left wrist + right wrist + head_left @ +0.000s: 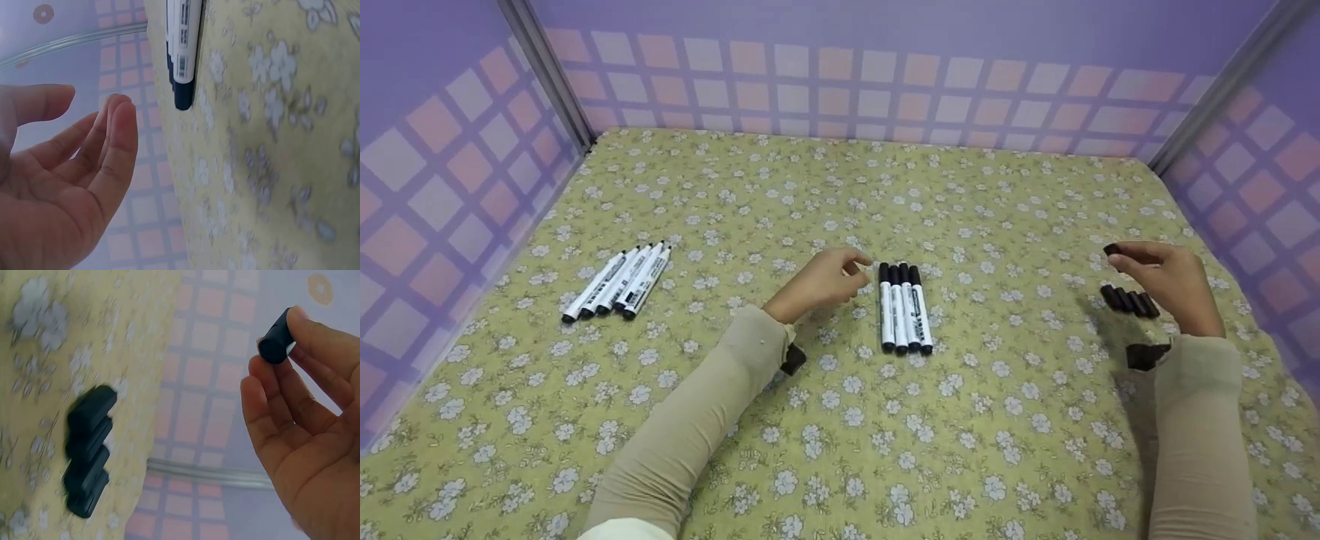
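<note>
My right hand (1174, 281) pinches a black marker cap (275, 340) between thumb and fingers, raised above the cloth. Just below it, several more black caps (1129, 301) lie side by side in a row. My left hand (826, 279) holds nothing; its fingers are loosely bent with the thumb apart, as the left wrist view shows. Right of its fingertips lies a row of white markers (906, 311) with black caps on their far ends. Over on the left, several uncapped white markers (619, 281) lie in a slanted bunch, their dark tips pointing away from me.
A yellow-green floral cloth (1005, 457) covers the table. Purple walls with pink and white squares (832, 94) close off the back and both sides, with grey metal posts (547, 71) at the far corners. Dark straps (1146, 356) show at my wrists.
</note>
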Demonstrator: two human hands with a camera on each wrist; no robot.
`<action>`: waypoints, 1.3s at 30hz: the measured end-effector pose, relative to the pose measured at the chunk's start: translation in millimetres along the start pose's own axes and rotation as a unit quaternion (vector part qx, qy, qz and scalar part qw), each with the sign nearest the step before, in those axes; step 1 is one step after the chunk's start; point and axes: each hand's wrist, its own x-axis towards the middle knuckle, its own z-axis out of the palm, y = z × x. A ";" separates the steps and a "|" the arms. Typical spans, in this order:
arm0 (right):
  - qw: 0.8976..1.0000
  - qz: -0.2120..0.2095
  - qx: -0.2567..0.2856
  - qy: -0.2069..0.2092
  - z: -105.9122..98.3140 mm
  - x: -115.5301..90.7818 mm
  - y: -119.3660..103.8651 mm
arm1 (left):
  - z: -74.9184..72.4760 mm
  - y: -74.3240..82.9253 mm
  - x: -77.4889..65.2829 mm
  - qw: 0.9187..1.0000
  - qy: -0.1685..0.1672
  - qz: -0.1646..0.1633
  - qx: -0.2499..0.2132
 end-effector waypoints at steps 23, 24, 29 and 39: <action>0.990 0.127 -0.017 -0.066 -13.1 -3.0 54.8 | 24.8 -6.9 29.6 0.994 -0.046 -0.089 -0.044; 0.989 0.129 -0.020 -0.068 -13.1 -3.1 56.9 | 25.9 -6.7 30.5 0.994 -0.046 -0.092 -0.042; 0.987 0.137 -0.030 -0.082 -12.9 -4.7 66.0 | 29.0 -5.9 35.1 0.994 -0.041 -0.100 -0.029; 0.983 0.151 -0.047 -0.093 -15.9 -6.4 71.7 | 33.2 -2.2 41.1 0.995 -0.039 -0.095 -0.010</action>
